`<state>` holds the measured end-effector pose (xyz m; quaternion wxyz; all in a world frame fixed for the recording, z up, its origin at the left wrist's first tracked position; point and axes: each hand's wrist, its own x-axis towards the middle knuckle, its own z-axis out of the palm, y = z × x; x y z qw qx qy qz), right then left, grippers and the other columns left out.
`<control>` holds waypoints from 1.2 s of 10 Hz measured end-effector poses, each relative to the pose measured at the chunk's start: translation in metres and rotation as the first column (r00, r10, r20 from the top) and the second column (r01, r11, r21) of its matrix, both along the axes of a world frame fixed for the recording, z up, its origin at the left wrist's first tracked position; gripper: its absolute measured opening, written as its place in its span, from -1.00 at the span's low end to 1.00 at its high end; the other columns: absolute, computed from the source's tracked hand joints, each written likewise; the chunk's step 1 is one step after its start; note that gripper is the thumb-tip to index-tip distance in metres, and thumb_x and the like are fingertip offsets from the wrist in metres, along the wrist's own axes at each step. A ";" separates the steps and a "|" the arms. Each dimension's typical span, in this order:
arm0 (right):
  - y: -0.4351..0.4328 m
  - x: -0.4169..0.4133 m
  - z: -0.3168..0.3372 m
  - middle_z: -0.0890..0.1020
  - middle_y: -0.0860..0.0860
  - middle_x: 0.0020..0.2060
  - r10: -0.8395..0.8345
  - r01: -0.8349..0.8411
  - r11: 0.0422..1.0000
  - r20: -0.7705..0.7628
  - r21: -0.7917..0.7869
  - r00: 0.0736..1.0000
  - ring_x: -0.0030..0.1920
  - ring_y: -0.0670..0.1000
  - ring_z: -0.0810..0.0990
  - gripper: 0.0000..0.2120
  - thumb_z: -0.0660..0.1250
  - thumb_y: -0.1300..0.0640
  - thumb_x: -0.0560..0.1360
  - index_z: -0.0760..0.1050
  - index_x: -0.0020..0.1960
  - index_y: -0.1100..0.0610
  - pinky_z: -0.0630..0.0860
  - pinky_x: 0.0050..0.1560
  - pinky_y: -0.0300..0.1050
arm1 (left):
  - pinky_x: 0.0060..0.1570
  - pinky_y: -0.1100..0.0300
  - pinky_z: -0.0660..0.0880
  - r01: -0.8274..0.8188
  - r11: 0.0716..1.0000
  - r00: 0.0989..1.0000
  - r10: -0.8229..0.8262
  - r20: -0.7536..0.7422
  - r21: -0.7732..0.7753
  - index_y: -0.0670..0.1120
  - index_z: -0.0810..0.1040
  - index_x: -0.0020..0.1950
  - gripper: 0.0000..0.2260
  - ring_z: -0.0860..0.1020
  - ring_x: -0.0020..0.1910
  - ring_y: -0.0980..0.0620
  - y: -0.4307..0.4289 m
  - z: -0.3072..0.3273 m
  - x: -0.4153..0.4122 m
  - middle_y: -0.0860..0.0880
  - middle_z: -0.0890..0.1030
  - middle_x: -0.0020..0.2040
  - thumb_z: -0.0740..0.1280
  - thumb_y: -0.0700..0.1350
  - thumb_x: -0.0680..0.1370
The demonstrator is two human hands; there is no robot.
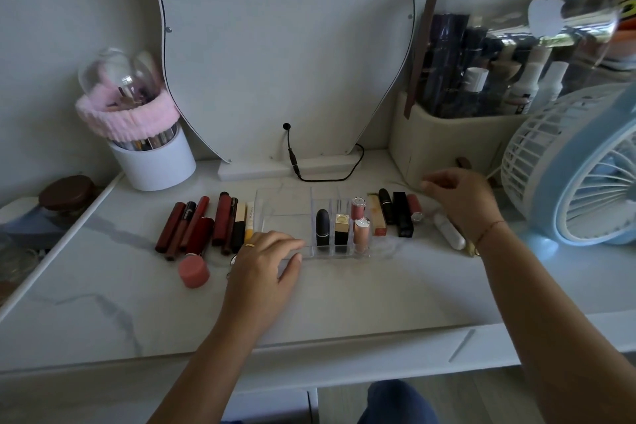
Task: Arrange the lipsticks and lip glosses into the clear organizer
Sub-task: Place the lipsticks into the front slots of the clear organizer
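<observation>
Toward the tabletop's back edge, the relaxed, empty right hand (461, 198) should pinch the pink lipstick (414, 207); the flat left hand (265, 262) steadies the clear organizer (289, 227).

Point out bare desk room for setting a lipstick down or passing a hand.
Bare: the white marbled desktop in front of the clear acrylic organizer, between the forearms, and front-left of the pink round cap. Crowded: the red lip gloss tubes left of the organizer, the loose lipsticks right of it.
</observation>
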<state>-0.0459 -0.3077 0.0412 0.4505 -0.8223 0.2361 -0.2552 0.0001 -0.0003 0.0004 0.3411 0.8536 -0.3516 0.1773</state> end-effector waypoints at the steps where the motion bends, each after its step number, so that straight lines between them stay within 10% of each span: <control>1: 0.000 0.007 -0.007 0.59 -0.01 -0.03 0.050 -0.078 0.989 -0.211 -0.124 0.976 -0.08 -0.08 0.51 -0.68 0.39 0.09 0.44 0.54 0.18 0.12 0.36 -0.13 -0.29 | -0.04 0.07 0.51 0.003 1.000 1.000 -0.003 0.003 0.002 -0.13 0.65 0.01 -0.85 0.55 -0.05 0.00 0.000 0.001 -0.001 0.00 0.63 -0.10 0.40 -0.24 0.46; 3: 0.003 0.024 -0.006 0.60 0.14 0.09 -0.004 -0.111 0.961 -0.413 -0.253 0.911 0.06 0.12 0.55 -0.67 0.30 0.08 0.50 0.50 0.22 0.20 0.43 0.02 -0.10 | -0.04 0.06 0.51 -0.006 1.000 1.000 0.006 -0.009 -0.003 -0.12 0.65 0.01 -0.85 0.55 -0.05 0.00 0.000 0.001 -0.001 0.00 0.63 -0.09 0.40 -0.25 0.46; 5: 0.007 0.031 -0.001 0.62 0.15 -0.28 -0.044 -0.105 0.954 -0.479 -0.280 0.877 -0.20 0.14 0.59 -0.70 0.29 0.10 0.48 0.57 0.02 0.34 0.51 -0.14 -0.07 | -0.04 0.03 0.51 -0.005 1.000 1.000 0.005 -0.010 -0.007 -0.12 0.65 0.01 -0.85 0.55 -0.04 0.01 0.000 0.001 -0.002 0.01 0.63 -0.09 0.39 -0.24 0.47; 7: 0.014 0.023 0.014 0.62 0.05 -0.40 -0.058 0.014 0.983 -0.237 -0.184 0.970 -0.33 0.03 0.59 -0.84 0.32 0.11 0.46 0.58 -0.16 0.19 0.52 -0.31 -0.13 | -0.03 0.03 0.51 0.000 1.000 1.000 0.000 -0.009 -0.014 -0.13 0.65 0.01 -0.85 0.55 -0.05 0.00 0.000 0.002 -0.002 0.01 0.63 -0.09 0.40 -0.25 0.46; 9: 0.059 0.020 0.055 0.63 -0.27 -0.41 0.254 -0.247 0.957 0.030 -0.153 0.967 -0.38 -0.14 0.49 -0.85 0.40 0.10 0.39 0.49 -0.25 -0.13 0.53 -0.32 -0.26 | -0.02 0.02 0.51 0.008 1.000 1.000 -0.007 0.006 -0.018 -0.15 0.66 -0.02 -0.83 0.57 -0.07 -0.04 0.000 0.003 -0.002 -0.02 0.64 -0.11 0.42 -0.30 0.43; 12: 0.090 0.038 0.038 0.58 -0.17 -0.26 0.449 -0.458 0.872 -0.092 -0.172 0.889 -0.28 -0.21 0.60 -0.88 0.41 0.12 0.41 0.51 -0.08 0.00 0.47 -0.34 -0.49 | -0.06 0.03 0.52 0.011 0.999 1.000 -0.011 0.016 -0.033 -0.15 0.66 -0.02 -0.82 0.56 -0.08 -0.03 0.000 0.004 -0.003 -0.02 0.64 -0.12 0.42 -0.31 0.41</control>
